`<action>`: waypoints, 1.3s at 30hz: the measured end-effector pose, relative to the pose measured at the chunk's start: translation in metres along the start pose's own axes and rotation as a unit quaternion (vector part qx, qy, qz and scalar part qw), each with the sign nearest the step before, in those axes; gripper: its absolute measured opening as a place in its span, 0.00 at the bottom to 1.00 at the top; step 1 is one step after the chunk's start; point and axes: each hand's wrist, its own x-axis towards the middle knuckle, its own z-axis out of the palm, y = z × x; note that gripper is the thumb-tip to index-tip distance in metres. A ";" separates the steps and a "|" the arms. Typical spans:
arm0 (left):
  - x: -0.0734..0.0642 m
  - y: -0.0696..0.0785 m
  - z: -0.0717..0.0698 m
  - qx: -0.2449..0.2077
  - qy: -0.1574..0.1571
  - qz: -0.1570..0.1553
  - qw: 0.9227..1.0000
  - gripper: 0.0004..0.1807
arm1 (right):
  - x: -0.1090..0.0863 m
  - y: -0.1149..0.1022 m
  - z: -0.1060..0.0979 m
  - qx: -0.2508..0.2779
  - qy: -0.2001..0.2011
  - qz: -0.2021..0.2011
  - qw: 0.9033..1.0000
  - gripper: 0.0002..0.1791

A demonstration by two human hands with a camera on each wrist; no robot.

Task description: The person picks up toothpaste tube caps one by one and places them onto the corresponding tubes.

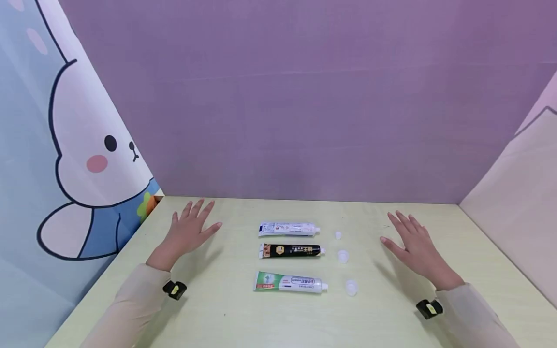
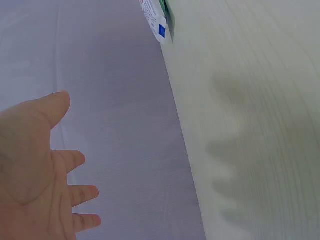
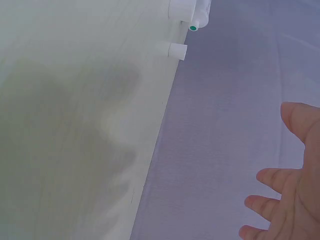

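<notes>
Three uncapped toothpaste tubes lie in a column mid-table, nozzles to the right: a white and lilac tube (image 1: 289, 229) at the back, a black tube (image 1: 291, 250) in the middle, a green and white tube (image 1: 289, 282) in front. Beside each nozzle is a white cap: a small cap (image 1: 338, 235), a wider cap (image 1: 343, 256) and the front cap (image 1: 351, 288). To the left, my left hand (image 1: 190, 232) hovers over the table with fingers spread, holding nothing. On the other side my right hand (image 1: 415, 246) is likewise raised, fingers extended, apart from the caps.
The pale wooden table (image 1: 243, 324) ends at a purple backdrop (image 1: 304, 121). A cartoon-printed curtain (image 1: 95, 193) borders the left edge, and a pale curtain (image 1: 518, 193) borders the right. Each wrist wears a small black camera.
</notes>
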 end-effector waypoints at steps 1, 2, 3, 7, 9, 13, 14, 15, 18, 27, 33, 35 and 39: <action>0.000 0.001 0.000 -0.001 0.000 0.001 1.000 0.41 | 0.000 0.000 0.000 0.001 0.000 -0.001 1.000 0.39; 0.000 0.001 -0.001 -0.001 -0.001 0.002 1.000 0.41 | 0.000 0.000 0.001 0.003 -0.001 -0.001 1.000 0.39; 0.000 0.002 -0.001 0.000 0.000 0.003 1.000 0.41 | 0.000 -0.001 0.001 0.005 -0.001 -0.002 1.000 0.39; 0.000 0.003 -0.001 -0.002 0.000 0.007 1.000 0.41 | 0.002 -0.003 0.002 0.012 -0.003 -0.010 1.000 0.38; 0.000 0.004 -0.001 -0.001 -0.001 0.009 1.000 0.41 | 0.003 -0.004 0.003 0.015 -0.005 -0.013 1.000 0.38; -0.001 0.006 -0.001 -0.004 -0.001 0.012 1.000 0.41 | 0.003 -0.004 0.003 0.018 -0.004 -0.019 1.000 0.38; -0.002 0.007 -0.001 -0.004 -0.001 0.014 1.000 0.41 | 0.003 -0.004 0.003 0.019 -0.004 -0.019 1.000 0.38; -0.002 0.008 -0.001 -0.005 -0.001 0.015 1.000 0.41 | 0.003 -0.004 0.003 0.020 -0.003 -0.021 1.000 0.38; -0.002 0.009 -0.001 -0.005 0.004 0.021 1.000 0.40 | 0.002 -0.003 0.003 0.019 -0.001 -0.028 0.999 0.38; -0.004 0.014 0.004 -0.004 0.008 0.027 1.000 0.40 | 0.003 -0.006 0.005 0.022 0.009 -0.050 0.998 0.39; -0.005 0.021 0.003 -0.006 0.018 0.041 0.999 0.39 | 0.002 -0.009 0.004 0.027 0.002 -0.048 0.998 0.39; -0.006 0.022 0.003 -0.007 0.019 0.044 0.999 0.39 | 0.002 -0.010 0.004 0.027 0.001 -0.050 0.998 0.39; -0.008 0.024 0.003 -0.011 0.021 0.049 0.999 0.38 | 0.001 -0.012 0.005 0.026 -0.001 -0.059 0.998 0.38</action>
